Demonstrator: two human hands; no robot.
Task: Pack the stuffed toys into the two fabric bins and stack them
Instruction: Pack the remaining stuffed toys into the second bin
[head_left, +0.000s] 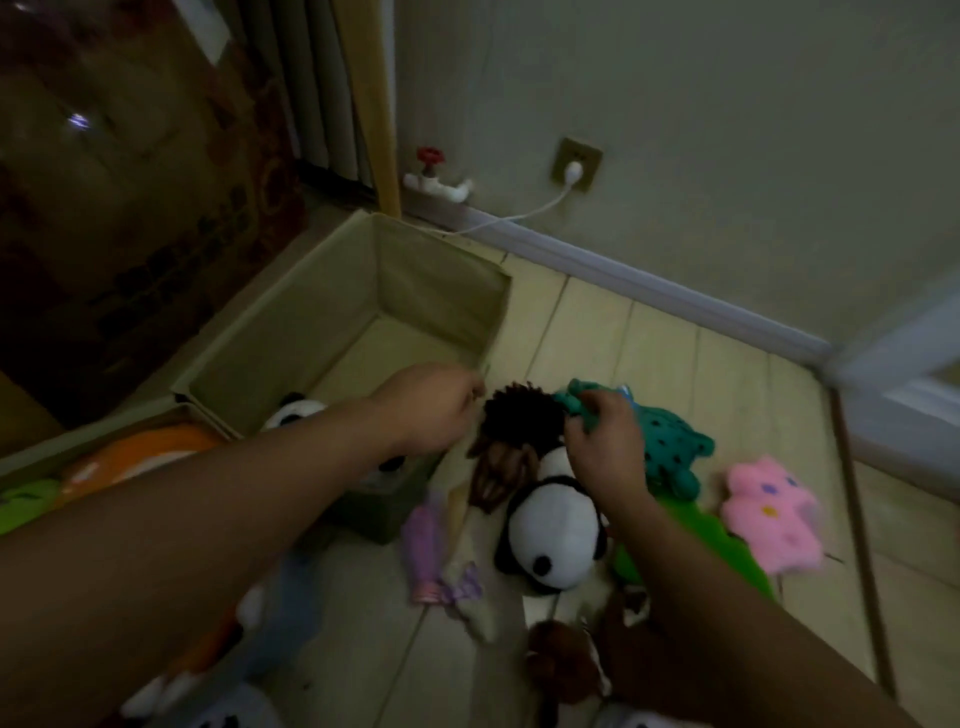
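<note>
A beige fabric bin (332, 306) stands open on the floor with a panda toy (293, 410) inside its near corner. A second bin (31, 457) at the left edge holds an orange toy (140, 457) and a green one (26, 504). My left hand (431, 410) is over the first bin's near right corner, fingers curled; what it holds is unclear. My right hand (602, 447) grips the teal spotted toy (670, 452). Between the hands lies a dark brown shaggy toy (519, 431). A panda (550, 535), a pink toy (774, 509) and a purple toy (431, 551) lie on the floor.
A wall with a skirting board (649, 280) runs behind the toys. A plugged socket (576, 166) and a red valve (431, 156) sit low on the wall, with the white cable trailing behind the bin. A flat green toy (701, 530) and a brown toy (561, 660) lie near me.
</note>
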